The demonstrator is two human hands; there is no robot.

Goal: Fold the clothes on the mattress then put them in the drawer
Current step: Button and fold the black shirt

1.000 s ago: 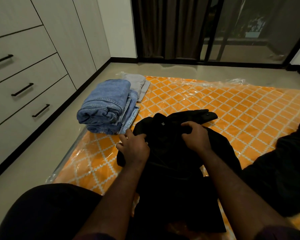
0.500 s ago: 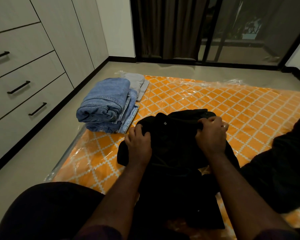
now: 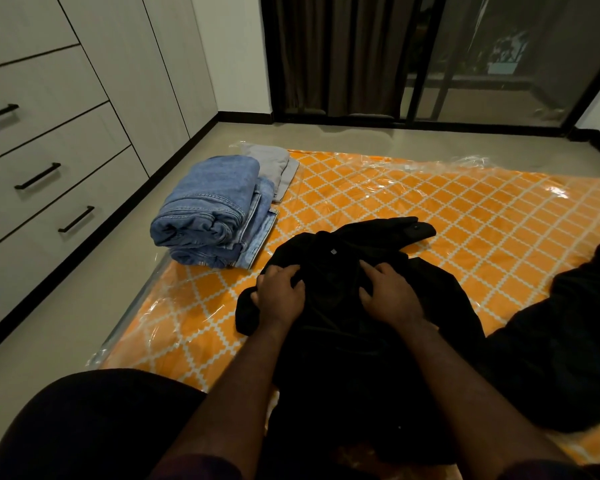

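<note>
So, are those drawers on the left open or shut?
Shut. The drawers all sit flush with one another, only thin dark seams between their fronts.

Jeans point(image 3: 215, 213) left of garment point(image 3: 354, 258)

The garment point(image 3: 343, 341) before me is plain black. The mattress point(image 3: 465, 216) is orange with a white diamond lattice. The folded jeans point(image 3: 212, 202) are faded blue denim, and the folded cloth point(image 3: 274, 164) is light grey. The drawers point(image 3: 49, 150) are off-white with black handles point(image 3: 37, 176). The curtain point(image 3: 326, 53) is dark brown.
</note>
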